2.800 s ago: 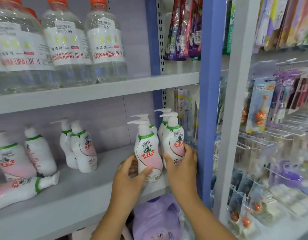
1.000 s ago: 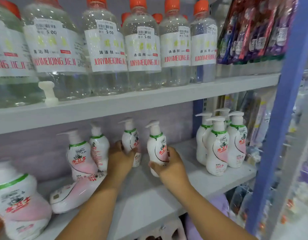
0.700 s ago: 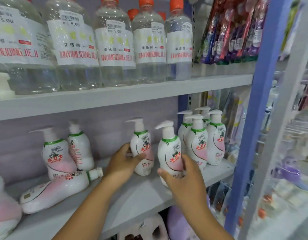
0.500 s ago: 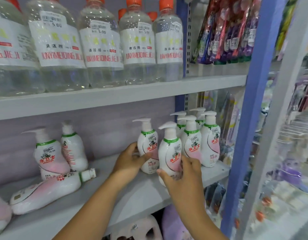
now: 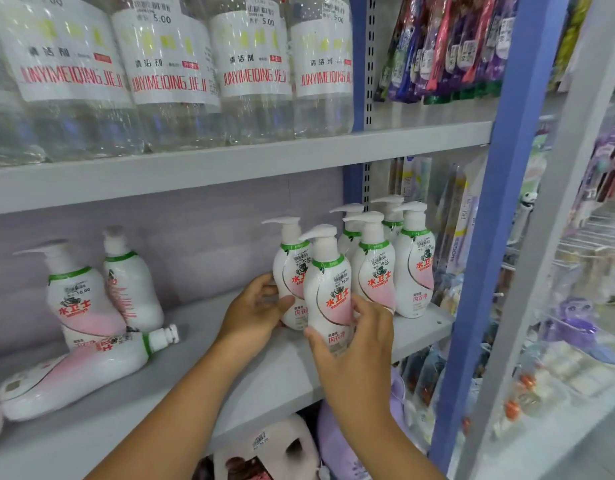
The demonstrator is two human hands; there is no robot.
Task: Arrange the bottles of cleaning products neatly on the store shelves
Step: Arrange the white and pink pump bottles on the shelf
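My left hand (image 5: 254, 311) and right hand (image 5: 354, 344) each grip a pump bottle (image 5: 328, 292), lining them beside the tidy group (image 5: 389, 261).

I'm looking at a shop aisle: grey metal shelving (image 5: 230, 164) across the frame holds rows of identical clear bottles (image 5: 254, 74) with 5.00 price stickers at the top. Packaged toothbrushes (image 5: 448, 46) hang upper right, and pump bottles (image 5: 375, 268) at centre carry 10.00 tags.

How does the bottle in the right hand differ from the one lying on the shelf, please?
The held bottle stands upright; the lying bottle is on its side. The held bottle has a pump head; the lying bottle shows a bare neck. The right hand grips one; nothing touches the other. Both are white and pink.
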